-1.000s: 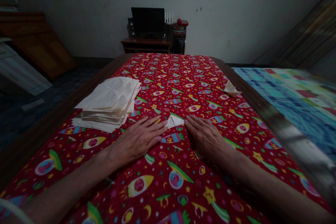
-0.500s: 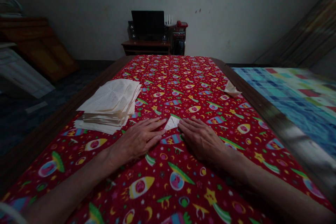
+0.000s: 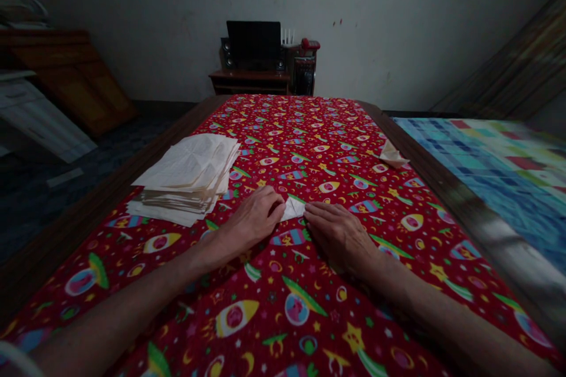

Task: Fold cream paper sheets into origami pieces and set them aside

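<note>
A small folded white paper (image 3: 293, 208) lies on the red patterned tablecloth (image 3: 309, 129) between my two hands. My left hand (image 3: 253, 219) has its fingers curled in, with the fingertips pinched at the paper's left edge. Resting flat on the cloth, my right hand (image 3: 340, 233) has its fingers stretched out and its fingertips touch the paper's right edge. A stack of creased white paper sheets (image 3: 188, 177) sits just left of my left hand.
A crumpled folded paper (image 3: 391, 155) lies near the table's right edge. A bed with a blue checked cover (image 3: 495, 171) stands to the right. Beyond the table's far end stands a low wooden stand with a dark monitor (image 3: 253, 44).
My left hand has gone from lying flat to curled, and its fingertips have closed on the small paper's left edge. My right hand has shifted slightly left and stays flat.
</note>
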A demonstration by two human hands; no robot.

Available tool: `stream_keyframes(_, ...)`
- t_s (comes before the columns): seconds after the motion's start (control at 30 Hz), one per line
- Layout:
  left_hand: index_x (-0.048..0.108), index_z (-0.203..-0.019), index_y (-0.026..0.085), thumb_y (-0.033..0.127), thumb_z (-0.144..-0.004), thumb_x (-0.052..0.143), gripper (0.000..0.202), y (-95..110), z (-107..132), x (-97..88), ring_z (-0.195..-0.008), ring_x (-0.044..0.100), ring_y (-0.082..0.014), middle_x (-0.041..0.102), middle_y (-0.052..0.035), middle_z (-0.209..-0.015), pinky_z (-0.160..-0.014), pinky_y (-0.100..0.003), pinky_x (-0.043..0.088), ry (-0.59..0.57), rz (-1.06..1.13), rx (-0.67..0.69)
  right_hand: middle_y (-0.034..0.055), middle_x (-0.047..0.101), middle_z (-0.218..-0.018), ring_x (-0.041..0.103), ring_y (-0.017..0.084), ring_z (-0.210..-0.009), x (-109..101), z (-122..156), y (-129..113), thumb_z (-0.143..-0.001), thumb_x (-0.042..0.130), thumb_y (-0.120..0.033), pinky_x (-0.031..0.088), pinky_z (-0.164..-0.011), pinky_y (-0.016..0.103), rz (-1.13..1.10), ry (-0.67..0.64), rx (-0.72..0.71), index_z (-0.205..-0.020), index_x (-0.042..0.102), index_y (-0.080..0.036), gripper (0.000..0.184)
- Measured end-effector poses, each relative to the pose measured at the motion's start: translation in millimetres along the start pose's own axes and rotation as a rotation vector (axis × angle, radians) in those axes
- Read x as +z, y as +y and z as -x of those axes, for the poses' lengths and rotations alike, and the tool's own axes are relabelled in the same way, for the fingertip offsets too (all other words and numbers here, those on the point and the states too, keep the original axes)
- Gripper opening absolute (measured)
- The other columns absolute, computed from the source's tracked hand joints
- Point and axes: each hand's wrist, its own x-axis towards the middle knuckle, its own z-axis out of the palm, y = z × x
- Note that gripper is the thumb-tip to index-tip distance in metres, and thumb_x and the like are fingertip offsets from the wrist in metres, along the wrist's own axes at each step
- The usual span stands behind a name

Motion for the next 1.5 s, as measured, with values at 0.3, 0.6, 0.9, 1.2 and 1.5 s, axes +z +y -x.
stream_keyframes(0.3, 0.063, -0.081, 0.016, 0.027, -0.089, 0.039, 0.027, -1, -5, -2.3, -0.077, 0.063, -0.0162, 0.068, -0.0023, -0.081, -0.073, -0.027, 0.049, -0.136, 0.387, -0.170, 0.0126, 0.069, -0.106, 0.064, 0.022, -0.098, -1, -1, 1, -0.093, 0.046, -0.022, 0.051, -0.082, 0.037, 0.015, 0.061, 0.023, -0.109, 0.063, -0.015, 0.024)
stream_keyframes(0.6, 0.050, -0.100, 0.019, 0.025, -0.083, 0.055, 0.019, 19, 8, 8.4, -0.098, 0.064, -0.0175, 0.067, -0.0069, -0.105, -0.088, -0.032, 0.051, -0.101, 0.827, -0.111, 0.0105, 0.069, -0.104, 0.066, 0.019, -0.093, -2, -1, -3, -0.096, 0.038, -0.022, 0.054, -0.081, 0.033, -0.070, 0.120, -0.013, -0.128, 0.052, -0.017, 0.035)
stream_keyframes(0.9, 0.040, -0.126, 0.021, 0.038, -0.082, 0.061, 0.052, 35, 12, 3.7, -0.076, 0.066, -0.0168, 0.070, -0.0024, -0.090, -0.068, -0.026, 0.051, 0.009, 0.648, -0.225, 0.0140, 0.069, -0.104, 0.066, 0.020, -0.091, -1, 5, -10, -0.094, 0.037, -0.017, 0.054, -0.077, 0.033, 0.016, 0.132, -0.130, -0.132, 0.045, -0.010, 0.039)
stream_keyframes(1.2, 0.022, -0.146, 0.011, 0.049, -0.089, 0.042, 0.071, 48, 17, -4.7, -0.105, 0.061, -0.0249, 0.063, -0.0142, -0.119, -0.085, -0.034, 0.049, -0.157, 0.512, -0.222, 0.0105, 0.071, -0.085, 0.067, 0.017, -0.073, -6, -2, -15, -0.095, 0.040, -0.025, 0.053, -0.065, 0.027, 0.026, 0.118, -0.098, -0.106, 0.060, -0.011, 0.027)
stream_keyframes(1.5, 0.023, -0.145, 0.006, 0.039, -0.081, 0.052, 0.078, 43, 15, -6.4, -0.116, 0.055, -0.0256, 0.056, -0.0165, -0.130, -0.097, -0.038, 0.044, -0.220, 0.555, -0.174, 0.0127, 0.070, -0.081, 0.066, 0.018, -0.068, -3, -3, -19, -0.094, 0.039, -0.023, 0.052, -0.063, 0.027, 0.070, 0.172, -0.082, -0.106, 0.058, -0.008, 0.028)
